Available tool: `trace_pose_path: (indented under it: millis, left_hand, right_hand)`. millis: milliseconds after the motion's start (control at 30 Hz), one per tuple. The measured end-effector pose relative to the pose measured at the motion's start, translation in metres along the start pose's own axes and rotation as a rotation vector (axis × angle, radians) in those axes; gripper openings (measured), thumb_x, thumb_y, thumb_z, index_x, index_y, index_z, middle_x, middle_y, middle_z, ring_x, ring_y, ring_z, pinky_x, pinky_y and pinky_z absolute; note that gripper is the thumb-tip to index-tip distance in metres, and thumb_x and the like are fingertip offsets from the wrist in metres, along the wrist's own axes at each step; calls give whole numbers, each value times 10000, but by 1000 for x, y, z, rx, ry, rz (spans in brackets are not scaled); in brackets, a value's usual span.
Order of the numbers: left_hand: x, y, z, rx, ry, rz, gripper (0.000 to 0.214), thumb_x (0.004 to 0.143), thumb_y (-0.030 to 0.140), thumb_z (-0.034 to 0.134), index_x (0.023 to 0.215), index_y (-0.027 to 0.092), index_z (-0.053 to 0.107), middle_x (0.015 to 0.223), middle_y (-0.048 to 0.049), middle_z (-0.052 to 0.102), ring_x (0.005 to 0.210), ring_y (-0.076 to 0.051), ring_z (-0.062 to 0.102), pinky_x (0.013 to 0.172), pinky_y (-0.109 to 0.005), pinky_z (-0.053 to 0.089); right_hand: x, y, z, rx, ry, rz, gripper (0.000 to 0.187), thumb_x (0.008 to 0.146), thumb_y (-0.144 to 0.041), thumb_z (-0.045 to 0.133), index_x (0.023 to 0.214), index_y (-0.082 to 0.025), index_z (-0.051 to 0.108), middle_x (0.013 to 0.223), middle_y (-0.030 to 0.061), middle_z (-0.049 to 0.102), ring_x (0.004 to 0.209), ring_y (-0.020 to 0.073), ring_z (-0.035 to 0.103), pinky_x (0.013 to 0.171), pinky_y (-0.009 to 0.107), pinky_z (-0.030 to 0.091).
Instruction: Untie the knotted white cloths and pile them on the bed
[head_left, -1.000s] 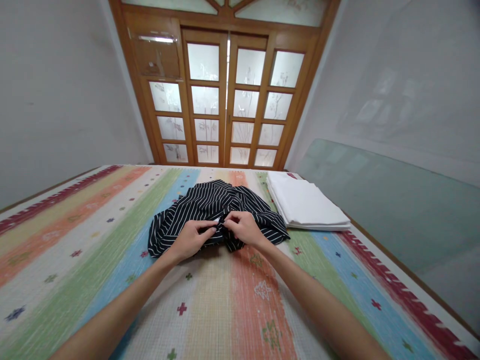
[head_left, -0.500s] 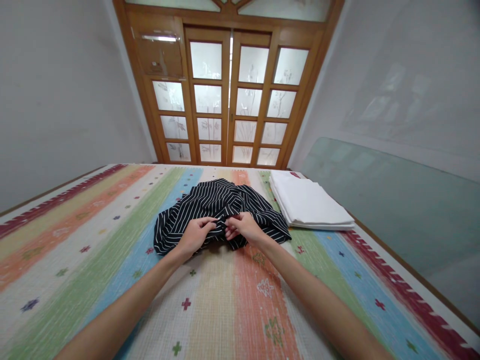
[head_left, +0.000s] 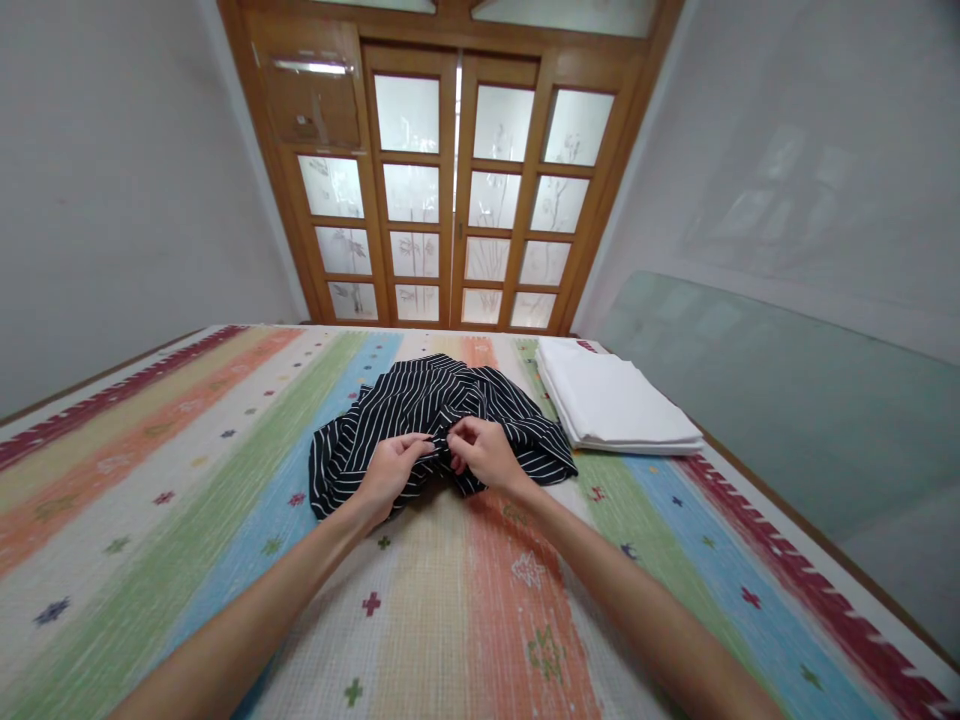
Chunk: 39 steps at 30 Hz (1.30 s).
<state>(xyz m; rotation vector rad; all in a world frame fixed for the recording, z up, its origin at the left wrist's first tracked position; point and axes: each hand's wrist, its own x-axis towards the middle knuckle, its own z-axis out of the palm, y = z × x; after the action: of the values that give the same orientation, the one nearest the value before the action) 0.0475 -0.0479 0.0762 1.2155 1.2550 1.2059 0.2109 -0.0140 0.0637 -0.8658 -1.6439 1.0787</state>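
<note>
A black shirt-like garment with thin white stripes (head_left: 420, 395) lies bunched up in front of me. My left hand (head_left: 392, 470) pinches the fabric at its near middle edge, thumb on top. Just to the right, my right hand (head_left: 484, 452) is closed on the same edge, fingertips pressed together near the left thumb. Whatever small detail sits between the two sets of fingertips is too small to make out. The garment's underside and inner folds are hidden.
The garment rests on a striped, multicoloured cloth (head_left: 427, 620) covering the table. A stack of folded white fabric (head_left: 615, 400) lies to its right. A pale green glass panel (head_left: 750, 370) stands along the right edge. Wooden doors with glass panes (head_left: 450, 190) rise beyond the far edge.
My right hand has shifted slightly up and turned, its fingers drawn closer together at the fabric edge. The left hand keeps its pinch almost in place.
</note>
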Motion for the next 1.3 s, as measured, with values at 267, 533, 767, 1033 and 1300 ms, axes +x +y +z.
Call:
trace_pose_path:
  millis: [267, 533, 767, 1033, 1300]
  left_hand:
    - [-10, 3, 0, 312, -163, 221, 370, 778, 485, 643, 771, 138, 772, 660, -22, 704, 579, -143, 551, 544, -238, 360]
    - [-18, 19, 3, 417, -193, 329, 328, 821, 434, 592, 749, 182, 788, 721, -18, 748, 657, -184, 628, 623, -254, 438]
    - [-21, 21, 3, 461, -123, 383, 226, 787, 378, 643, 762, 206, 788, 702, -13, 748, 639, -180, 638, 612, -259, 469]
    - [-14, 40, -14, 445, 24, 426, 259, 745, 436, 717, 849, 206, 778, 866, -36, 767, 797, -217, 684, 762, -304, 527]
    - [-16, 75, -48, 396, 212, 503, 288, 782, 478, 670, 831, 196, 698, 794, -15, 709, 742, -184, 631, 668, -251, 489]
  right_hand:
    - [2, -13, -7, -16, -97, 161, 116, 735, -286, 593, 714, -175, 570, 486, -30, 573, 403, 140, 574, 376, 207, 479]
    - [-4, -31, -14, -199, -229, 24, 271, 872, -411, 606, 730, -180, 596, 521, -19, 593, 419, 112, 565, 395, 177, 436]
    - [-2, -25, -14, -98, -217, 92, 294, 858, -428, 585, 709, -183, 516, 513, -34, 580, 371, 99, 539, 341, 156, 390]
    - [5, -13, -23, -140, 37, 91, 284, 892, -456, 514, 744, -218, 464, 476, -51, 540, 344, 128, 504, 297, 195, 351]
    - [13, -46, -55, 102, 429, -16, 450, 847, -636, 578, 796, -220, 413, 523, -78, 511, 321, 73, 447, 271, 151, 303]
